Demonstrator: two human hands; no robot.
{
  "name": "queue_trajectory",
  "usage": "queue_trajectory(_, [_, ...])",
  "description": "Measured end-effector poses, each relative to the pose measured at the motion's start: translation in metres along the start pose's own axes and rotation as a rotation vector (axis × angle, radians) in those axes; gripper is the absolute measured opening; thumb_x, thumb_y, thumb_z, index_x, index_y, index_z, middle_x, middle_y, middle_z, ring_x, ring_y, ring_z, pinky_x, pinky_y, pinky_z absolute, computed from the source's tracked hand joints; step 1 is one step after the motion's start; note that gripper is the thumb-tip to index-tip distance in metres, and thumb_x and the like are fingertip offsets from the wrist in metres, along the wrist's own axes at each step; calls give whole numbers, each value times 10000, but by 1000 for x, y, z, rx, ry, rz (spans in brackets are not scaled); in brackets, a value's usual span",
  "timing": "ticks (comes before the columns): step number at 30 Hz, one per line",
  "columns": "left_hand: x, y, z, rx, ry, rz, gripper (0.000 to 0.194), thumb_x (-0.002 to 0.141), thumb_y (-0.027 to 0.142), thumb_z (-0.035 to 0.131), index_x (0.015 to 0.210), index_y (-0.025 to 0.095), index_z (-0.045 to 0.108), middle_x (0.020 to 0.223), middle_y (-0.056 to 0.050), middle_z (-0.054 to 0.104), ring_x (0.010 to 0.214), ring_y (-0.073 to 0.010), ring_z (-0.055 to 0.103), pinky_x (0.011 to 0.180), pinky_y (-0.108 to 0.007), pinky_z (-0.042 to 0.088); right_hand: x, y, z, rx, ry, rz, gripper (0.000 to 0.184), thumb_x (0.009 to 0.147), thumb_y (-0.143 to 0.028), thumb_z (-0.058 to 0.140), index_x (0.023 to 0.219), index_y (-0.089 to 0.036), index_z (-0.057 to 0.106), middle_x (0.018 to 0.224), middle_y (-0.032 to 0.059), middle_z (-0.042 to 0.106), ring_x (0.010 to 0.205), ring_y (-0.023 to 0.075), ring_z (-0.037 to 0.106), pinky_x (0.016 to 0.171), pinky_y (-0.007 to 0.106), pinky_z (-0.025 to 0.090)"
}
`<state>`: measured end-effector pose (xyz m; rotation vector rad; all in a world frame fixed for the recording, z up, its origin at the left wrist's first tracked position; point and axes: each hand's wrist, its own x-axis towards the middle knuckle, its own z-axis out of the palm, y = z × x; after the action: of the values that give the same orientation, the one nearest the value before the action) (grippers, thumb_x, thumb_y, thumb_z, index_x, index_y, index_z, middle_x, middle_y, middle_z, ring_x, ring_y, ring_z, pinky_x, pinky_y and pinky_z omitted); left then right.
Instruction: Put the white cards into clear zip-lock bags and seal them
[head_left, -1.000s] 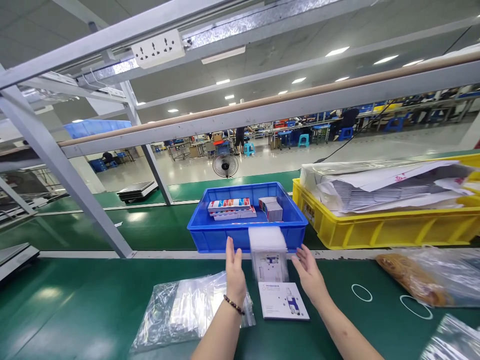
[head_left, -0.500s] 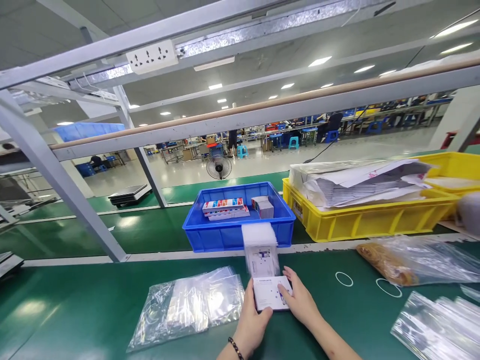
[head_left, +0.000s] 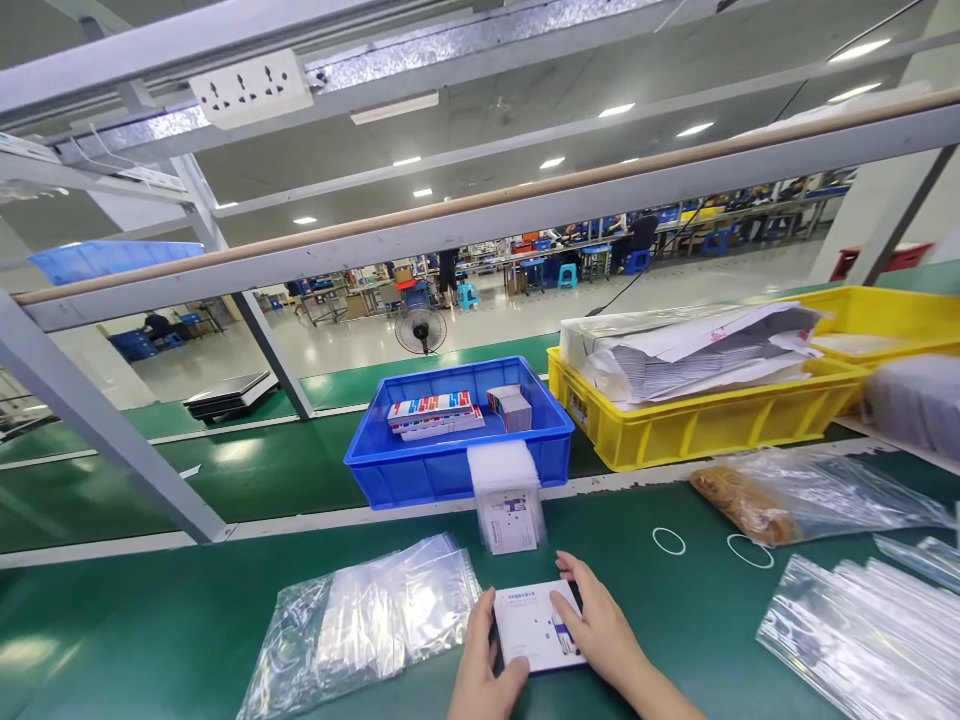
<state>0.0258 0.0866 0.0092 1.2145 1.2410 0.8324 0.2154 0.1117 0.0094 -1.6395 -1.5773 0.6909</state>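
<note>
A small stack of white printed booklets [head_left: 529, 630], with a purple picture on its top face, is between my two hands low in the middle. My left hand [head_left: 486, 665] grips its left edge, thumb at the near corner. On the opposite side, my right hand [head_left: 600, 625] has its thumb over the top face and fingers along the right edge. Just beyond stands a pile of similar printed pieces in clear bags [head_left: 510, 520], white at the top, against the blue bin [head_left: 405, 485]. Clear plastic bags [head_left: 367, 625] lie left of my hands.
Boxes with coloured print [head_left: 431, 405] sit inside the blue bin. A yellow bin [head_left: 697, 435] holds white paper envelopes [head_left: 675, 365]. Rubber bands in a bag [head_left: 750, 510], two white rings [head_left: 669, 541] and clear sleeves [head_left: 862, 640] lie rightward. A metal post [head_left: 127, 430] rises at left.
My hands and the booklet stack have come nearer to me, leaving a gap from the bagged pile. The camera view has shifted slightly.
</note>
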Motion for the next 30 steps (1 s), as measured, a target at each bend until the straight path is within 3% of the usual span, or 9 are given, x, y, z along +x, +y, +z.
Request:
queue_trajectory(4, [2,7,-2,33,94,107,637,667,296,534,1267,153,374,1424,-103,270,1326,-238,185,1063,-301,217,5,2,0,45,35,6,425,760,-366,418,1140,-191,491,1075,93,622,949,213,596,868,376,453])
queue_trajectory(10, [7,9,7,-3,71,121,564,729,333,464,1252,137,394,1375,-132,361,1271,-244,321,1037,-333,282,5,2,-1,82,53,-2,431,753,-385,427,1124,-176,498,1054,102,627,938,215,598,860,380,459])
queue_trajectory(15, [-5,7,19,497,37,329,524,700,313,507,1207,181,510,1396,-79,352,1334,-271,160,1096,-407,117,4,1,-2,89,47,-35,414,735,-329,443,1112,-174,514,1050,100,623,935,221,597,854,388,457])
queue_trajectory(20, [-4,30,23,891,-102,191,787,558,252,601,1311,186,381,1452,-83,209,1342,-327,50,1077,-483,9,2,-2,-3,82,28,-59,390,709,-245,477,1090,-187,531,1054,83,613,943,214,582,879,378,432])
queue_trajectory(24, [13,54,19,981,-210,167,844,518,247,600,1319,130,358,1383,-140,354,1297,-342,211,1069,-444,105,1,-6,-6,82,31,-65,369,695,-192,493,1060,-183,545,1039,82,611,937,208,578,871,358,437])
queue_trajectory(27, [25,62,17,1024,-224,196,818,508,261,593,1293,132,404,1318,-142,426,1221,-322,324,1029,-390,219,0,-9,-8,87,46,-69,349,702,-178,492,1047,-181,546,1035,83,603,958,211,569,875,354,435])
queue_trajectory(30, [34,64,17,1066,-213,218,790,538,295,577,1291,130,404,1302,-141,432,1197,-308,338,1011,-370,243,-1,-11,-11,99,59,-82,335,709,-159,485,1040,-176,534,1048,88,585,995,207,551,893,345,424])
